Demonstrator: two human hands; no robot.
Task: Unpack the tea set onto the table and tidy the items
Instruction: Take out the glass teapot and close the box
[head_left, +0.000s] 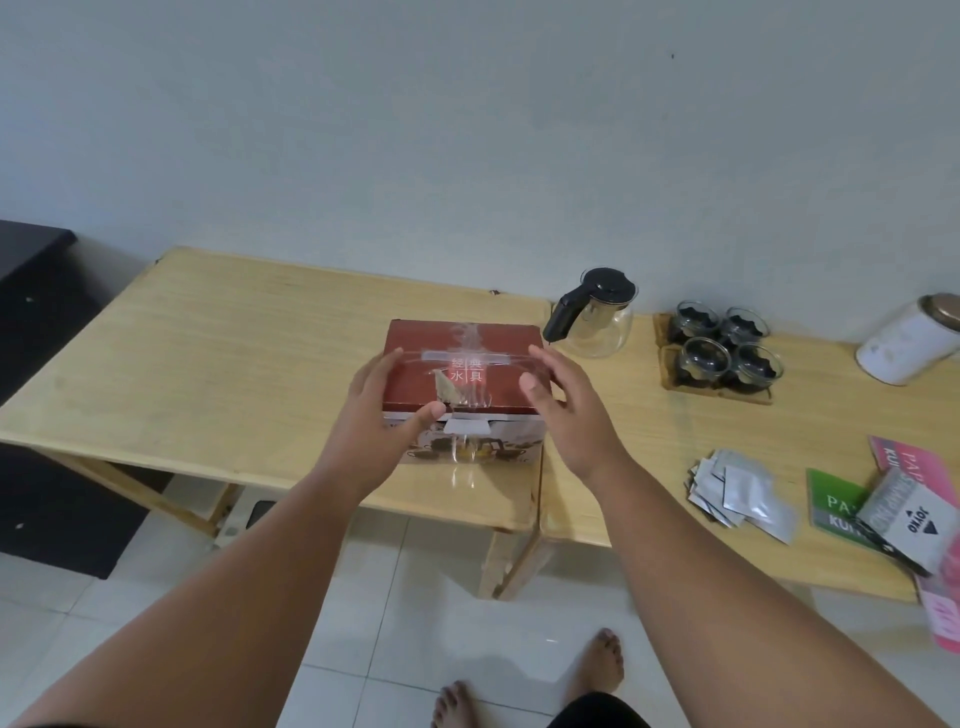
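Box (464, 371), red-topped and taped shut, stands near the front edge of the counter (208, 343), at its right end. Left hand (375, 415) lies against the box's left side, thumb on the near top edge, fingers spread wide; it touches but does not appear to grip. Right hand (563, 410) hovers just beside the right side, fingers wide, holding nothing. Teapot (597, 312) and tray (722, 392) of four glass cups stand to the right, already out. Sachets (740, 493) and cards (883, 499) lie loose further right, a tin (909, 340) behind them.

Judgement: unpacking looks largely done; the step in hand concerns the box itself, either steadying or shifting it. Next move calls for both palms closing on opposite sides for an even hold, or the tape being broken if contents remain. Whether the box is empty cannot be told.
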